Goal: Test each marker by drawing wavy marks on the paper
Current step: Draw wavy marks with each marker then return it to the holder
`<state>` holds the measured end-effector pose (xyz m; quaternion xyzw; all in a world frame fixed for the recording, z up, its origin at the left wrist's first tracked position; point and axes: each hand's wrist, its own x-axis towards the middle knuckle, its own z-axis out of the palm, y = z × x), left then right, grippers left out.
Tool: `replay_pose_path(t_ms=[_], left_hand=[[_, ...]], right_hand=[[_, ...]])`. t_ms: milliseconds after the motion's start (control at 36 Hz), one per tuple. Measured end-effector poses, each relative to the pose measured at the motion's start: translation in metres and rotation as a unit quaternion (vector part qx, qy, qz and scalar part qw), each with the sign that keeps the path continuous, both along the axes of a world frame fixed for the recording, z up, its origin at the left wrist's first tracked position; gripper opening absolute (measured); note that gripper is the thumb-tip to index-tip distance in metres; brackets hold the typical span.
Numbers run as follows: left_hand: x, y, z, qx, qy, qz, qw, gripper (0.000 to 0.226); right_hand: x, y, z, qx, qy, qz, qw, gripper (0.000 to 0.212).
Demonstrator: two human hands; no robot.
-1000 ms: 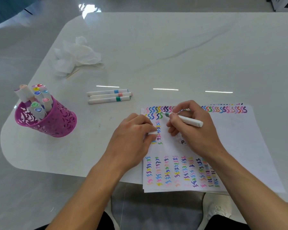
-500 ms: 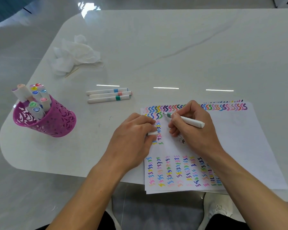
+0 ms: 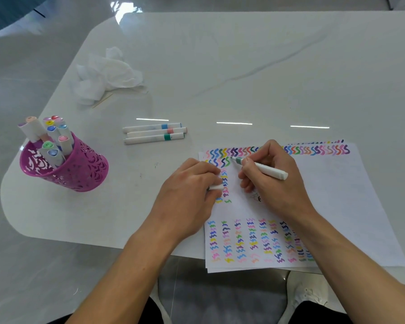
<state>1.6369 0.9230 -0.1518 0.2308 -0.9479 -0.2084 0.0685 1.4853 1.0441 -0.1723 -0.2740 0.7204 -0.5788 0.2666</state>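
A white paper (image 3: 332, 206) covered with rows of coloured wavy marks lies at the table's near edge. My right hand (image 3: 274, 183) grips a white marker (image 3: 267, 170) with a green band, its tip touching the paper beside a green squiggle near the top left. My left hand (image 3: 187, 195) rests on the paper's left edge and holds a white marker cap (image 3: 215, 187) in its curled fingers. Three capped markers (image 3: 154, 133) lie side by side on the table beyond my left hand. A purple cup (image 3: 75, 169) at the left holds several more markers.
A crumpled white tissue (image 3: 108, 73) with a thin wooden stick beside it lies at the far left of the white table (image 3: 243, 66). The paper overhangs the table's near edge slightly. A white shoe (image 3: 311, 293) shows on the floor below.
The marker tip has shifted a little along the second row of squiggles, extending the green mark. My left hand has stayed where it was with the cap.
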Motion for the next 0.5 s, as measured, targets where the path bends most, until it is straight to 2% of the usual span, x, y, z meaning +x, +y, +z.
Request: replay_pose_path(t_ms=[500], left_hand=[[-0.0019, 0.0011, -0.0002, -0.018, 0.007, 0.014, 1.000, 0.023]], right_hand=[[0.0019, -0.0002, 0.0034, 0.010, -0.034, -0.028, 0.999, 0.018]])
